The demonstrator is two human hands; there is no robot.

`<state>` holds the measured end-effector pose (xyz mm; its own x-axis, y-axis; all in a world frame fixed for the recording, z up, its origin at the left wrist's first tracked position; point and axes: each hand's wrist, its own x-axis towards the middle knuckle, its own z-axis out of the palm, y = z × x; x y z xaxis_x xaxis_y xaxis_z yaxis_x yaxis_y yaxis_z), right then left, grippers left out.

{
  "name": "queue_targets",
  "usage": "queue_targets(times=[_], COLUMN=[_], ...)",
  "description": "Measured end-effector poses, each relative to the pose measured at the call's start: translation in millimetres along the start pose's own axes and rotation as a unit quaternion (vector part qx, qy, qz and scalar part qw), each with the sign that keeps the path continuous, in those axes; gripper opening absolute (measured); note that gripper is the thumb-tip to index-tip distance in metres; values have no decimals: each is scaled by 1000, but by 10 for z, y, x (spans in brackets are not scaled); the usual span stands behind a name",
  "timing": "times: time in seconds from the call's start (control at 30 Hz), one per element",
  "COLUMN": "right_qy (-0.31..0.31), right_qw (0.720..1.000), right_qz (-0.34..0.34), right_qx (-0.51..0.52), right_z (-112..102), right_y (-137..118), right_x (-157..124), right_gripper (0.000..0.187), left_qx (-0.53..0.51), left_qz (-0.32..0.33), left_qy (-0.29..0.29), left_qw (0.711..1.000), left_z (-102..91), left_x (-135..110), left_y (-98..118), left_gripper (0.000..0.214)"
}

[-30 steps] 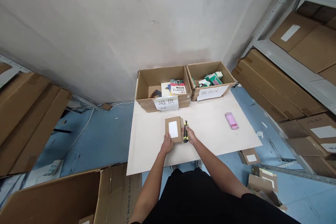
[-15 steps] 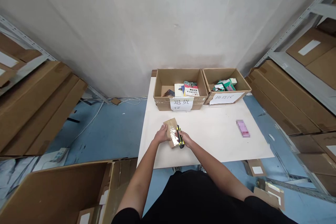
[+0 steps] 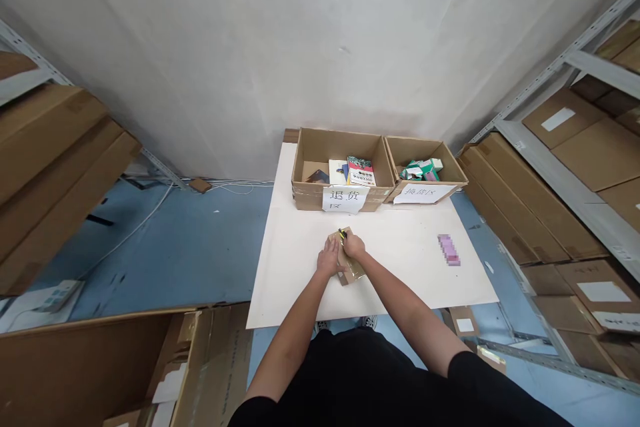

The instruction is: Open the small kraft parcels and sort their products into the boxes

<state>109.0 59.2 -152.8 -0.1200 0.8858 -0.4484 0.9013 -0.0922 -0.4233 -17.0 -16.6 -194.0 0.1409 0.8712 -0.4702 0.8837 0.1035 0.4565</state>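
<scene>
In the head view a small cardboard box (image 3: 354, 269) with shiny clear tape lies at an angle on the white-covered table (image 3: 400, 267). My left hand (image 3: 329, 258) grips its left side, with fingers over the top. My right hand (image 3: 354, 245) is closed around a black and yellow utility knife (image 3: 343, 234) at the box's far end. The fist hides most of the knife, and I cannot make out its blade.
Behind my hands stands an open carton (image 3: 310, 195) of books, beside another carton (image 3: 453, 185) of green and white packets. A blurred pink object (image 3: 449, 250) lies to the right. A large open carton (image 3: 190, 367) stands lower left; shelves of boxes (image 3: 580, 127) flank the right side.
My right hand with the knife has moved from the box's near right side to its far end. My left hand has shifted further over the box top. The camera view has shifted slightly.
</scene>
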Motion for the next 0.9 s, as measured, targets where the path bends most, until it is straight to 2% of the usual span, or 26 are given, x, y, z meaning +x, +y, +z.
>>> queue_targets(times=[0.17,0.4,0.53,0.7,0.9], right_qy=[3,-31,2,-13,-4], right_qw=[999,999,999,999,999], right_qz=[-10,-28,-49,-46,-34], right_qx=[-32,-21,5,-10,-42], right_z=[39,-135,-88,-22,-73], right_y=[4,138,195,112,16], right_x=[42,78,45,46,44], right_gripper=[23,24,24,20,23], left_qx=[-19,-23,-25,-26,-21], left_qz=[-17,-30,-34,-39,-48], left_qy=[-4,-7,-3,-2,-13], left_qw=[1000,999,999,999,999], left_z=[41,11,12,12,-20], left_x=[3,-8,-11,-20,-54], left_y=[3,44,50,50,65], left_gripper=[127,128,127,128,127])
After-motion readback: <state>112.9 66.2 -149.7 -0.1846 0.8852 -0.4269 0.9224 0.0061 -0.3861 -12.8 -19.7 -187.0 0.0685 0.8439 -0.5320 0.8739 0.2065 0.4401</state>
